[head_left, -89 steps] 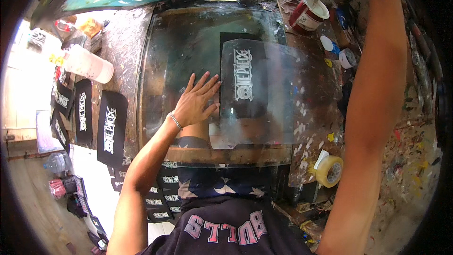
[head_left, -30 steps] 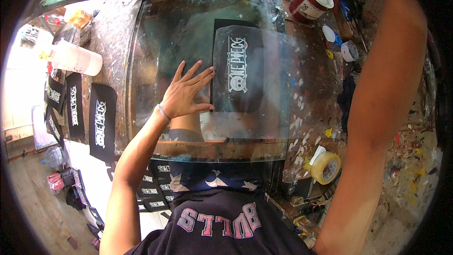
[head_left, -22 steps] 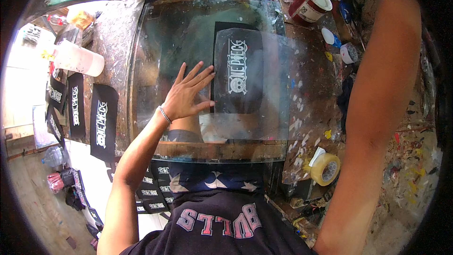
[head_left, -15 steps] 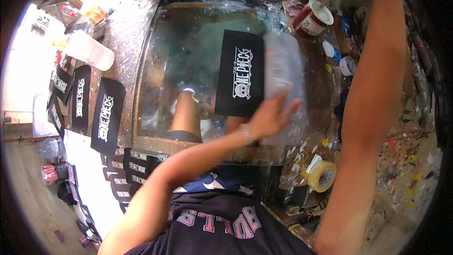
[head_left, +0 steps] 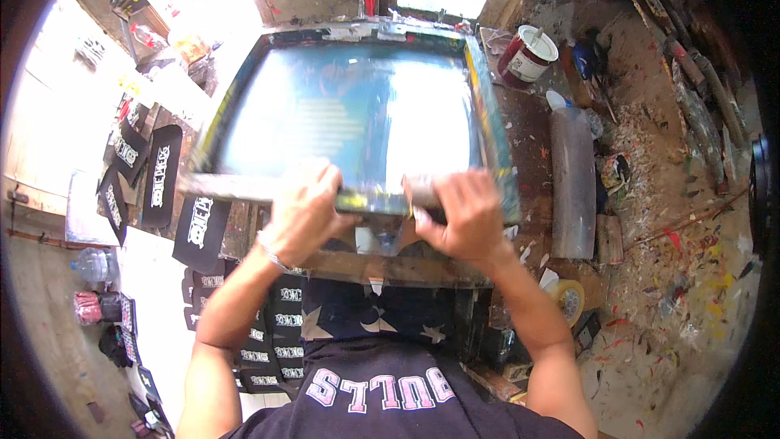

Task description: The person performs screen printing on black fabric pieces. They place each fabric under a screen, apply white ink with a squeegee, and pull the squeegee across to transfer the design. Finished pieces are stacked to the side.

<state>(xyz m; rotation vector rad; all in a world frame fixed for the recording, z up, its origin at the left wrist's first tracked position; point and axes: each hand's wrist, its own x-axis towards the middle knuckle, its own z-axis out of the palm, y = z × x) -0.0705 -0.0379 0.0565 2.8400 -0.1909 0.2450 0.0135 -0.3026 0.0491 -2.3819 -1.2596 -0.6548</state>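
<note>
A screen printing frame (head_left: 348, 199) with teal and yellow paint smears spans the middle, its mesh bright with reflected light. My left hand (head_left: 299, 215) is closed around its near rail, thumb below. My right hand (head_left: 465, 215) is closed at the same rail, farther right, beside a blurred brownish piece (head_left: 421, 190) that I cannot identify. The frame hides most of the glass-topped table beneath and whatever lies there. A greyish translucent plastic sheet (head_left: 573, 183) lies to the right of the frame.
Black cloth pieces with white print (head_left: 162, 176) lie at the left, with more below my left forearm. A dark red paint can (head_left: 526, 57) stands at the far right of the table. A tape roll (head_left: 566, 299) sits near my right forearm; long boards (head_left: 691, 65) line the right side.
The frame has come down over the glass and the black printed piece. My right hand has come down to its near rail, joined by my left. The plastic sheet now lies farther right.
</note>
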